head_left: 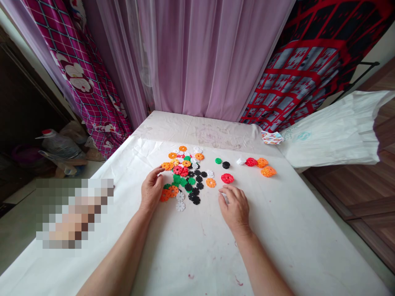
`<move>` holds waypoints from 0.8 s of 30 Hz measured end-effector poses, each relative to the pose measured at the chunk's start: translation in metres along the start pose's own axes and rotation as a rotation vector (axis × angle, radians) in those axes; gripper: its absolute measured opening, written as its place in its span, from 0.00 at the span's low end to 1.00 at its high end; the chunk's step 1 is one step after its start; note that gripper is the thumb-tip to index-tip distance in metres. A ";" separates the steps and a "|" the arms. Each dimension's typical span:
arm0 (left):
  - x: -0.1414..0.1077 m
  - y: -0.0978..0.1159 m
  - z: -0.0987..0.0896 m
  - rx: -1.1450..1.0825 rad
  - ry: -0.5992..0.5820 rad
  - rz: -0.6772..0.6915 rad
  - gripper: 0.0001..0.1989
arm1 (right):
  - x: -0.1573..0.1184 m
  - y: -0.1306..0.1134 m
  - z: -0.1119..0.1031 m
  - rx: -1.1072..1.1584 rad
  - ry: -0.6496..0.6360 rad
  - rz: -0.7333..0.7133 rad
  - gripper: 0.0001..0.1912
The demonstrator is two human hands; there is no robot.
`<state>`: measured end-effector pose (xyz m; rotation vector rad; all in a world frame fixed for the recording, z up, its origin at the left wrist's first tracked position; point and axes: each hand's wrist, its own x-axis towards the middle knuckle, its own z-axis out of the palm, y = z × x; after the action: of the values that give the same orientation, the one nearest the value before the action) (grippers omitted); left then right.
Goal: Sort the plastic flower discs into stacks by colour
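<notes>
My left hand [152,188] is at the left side of a loose pile of flower-shaped interlocking discs. Its thumb and forefinger are apart, and the fingertips reach the orange discs [167,166] at the pile's edge. Green discs [179,180], black discs [196,191] and grey-white discs [180,201] lie in the same pile. My right hand [237,207] is low over the table, right of the pile, fingers curled around white discs [225,198] that are mostly hidden. Just beyond it sits a red stack of discs [227,178].
Further right stand a white stack [240,161], another red stack [251,162] and two orange stacks [268,171]. A green disc [218,160] and a black stack [226,165] lie nearby. A white plastic bag [333,131] hangs at the right edge of the white-covered table [197,255].
</notes>
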<state>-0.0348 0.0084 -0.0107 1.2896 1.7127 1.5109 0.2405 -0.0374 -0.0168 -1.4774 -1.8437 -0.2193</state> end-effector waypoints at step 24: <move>0.016 0.002 0.018 0.457 -0.164 0.191 0.22 | 0.003 -0.065 0.032 0.157 -0.195 -0.050 0.06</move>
<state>-0.0256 0.0311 -0.0101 1.7977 1.9362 1.1012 0.1683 -0.0383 -0.0174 -1.3855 -2.0047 0.0468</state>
